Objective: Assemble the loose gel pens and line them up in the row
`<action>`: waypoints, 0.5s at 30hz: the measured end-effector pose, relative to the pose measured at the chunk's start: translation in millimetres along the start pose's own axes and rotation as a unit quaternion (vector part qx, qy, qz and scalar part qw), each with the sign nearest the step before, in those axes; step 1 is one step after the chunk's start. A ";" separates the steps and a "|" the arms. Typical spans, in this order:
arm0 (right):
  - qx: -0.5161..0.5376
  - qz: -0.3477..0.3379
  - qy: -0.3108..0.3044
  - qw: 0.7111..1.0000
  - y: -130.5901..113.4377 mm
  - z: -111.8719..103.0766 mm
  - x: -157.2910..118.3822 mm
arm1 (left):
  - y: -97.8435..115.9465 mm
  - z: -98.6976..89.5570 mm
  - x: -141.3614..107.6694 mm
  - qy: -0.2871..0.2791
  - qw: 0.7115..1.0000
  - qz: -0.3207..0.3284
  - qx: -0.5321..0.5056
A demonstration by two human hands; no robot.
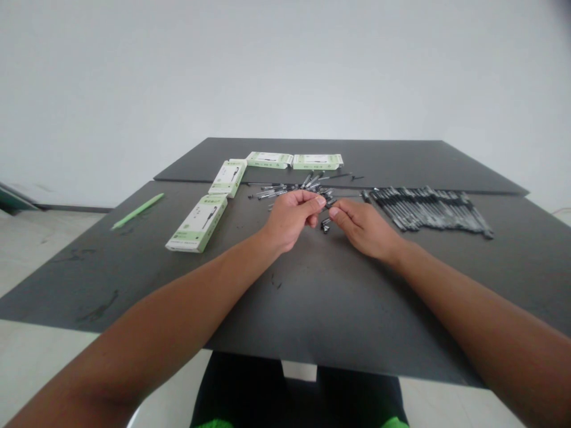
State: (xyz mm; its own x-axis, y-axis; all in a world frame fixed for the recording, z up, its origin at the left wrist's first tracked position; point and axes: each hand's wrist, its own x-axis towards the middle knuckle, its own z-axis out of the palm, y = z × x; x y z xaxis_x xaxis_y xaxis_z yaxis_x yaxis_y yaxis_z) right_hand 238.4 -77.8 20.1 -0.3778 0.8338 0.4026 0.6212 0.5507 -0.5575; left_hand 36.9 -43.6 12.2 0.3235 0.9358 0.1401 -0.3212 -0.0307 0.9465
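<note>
Over the middle of the table, my left hand [297,215] is closed in a pinch, thumb against the curled fingers. My right hand [362,227] is closed too, its thumb and forefinger pressed together close beside the left fingertips. Something small and dark shows between the two hands, but I cannot make out what each holds. Just behind them lies a loose heap of clear and black pen parts [273,191], partly hidden by my left hand. A few short black pieces [325,226] lie below the gap between the hands.
To the right lies a row of black pens [430,209] side by side. White-green boxes [199,223] form a bent line at left and back, including one far box [317,161]. A green pen [139,210] lies far left on the dark table [312,309]. A seam crosses the tabletop.
</note>
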 end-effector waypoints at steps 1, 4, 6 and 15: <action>0.002 0.000 -0.001 1.000 0.1 -0.3 0.3 | 0.5 0.1 -0.1 -0.004 1.000 0.003 0.000; 0.014 0.001 0.000 1.000 -0.3 -1.1 0.8 | 2.2 0.7 -0.6 -0.011 1.000 0.012 0.001; 0.029 0.005 -0.001 1.000 -1.2 -1.9 0.8 | 3.3 1.0 -0.8 -0.011 1.000 0.015 0.003; 0.085 0.032 -0.011 0.996 1.0 -0.3 -0.1 | -3.9 -0.5 0.9 -0.016 1.000 0.009 0.015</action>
State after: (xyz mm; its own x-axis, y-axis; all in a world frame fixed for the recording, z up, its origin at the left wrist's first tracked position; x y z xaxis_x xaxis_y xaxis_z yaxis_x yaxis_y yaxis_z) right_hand 239.3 -77.3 19.7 -0.3571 0.8673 0.3469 0.5200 0.4931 -0.6974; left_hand 38.0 -42.5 8.5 0.3459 0.9233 0.1668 -0.3013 -0.0590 0.9517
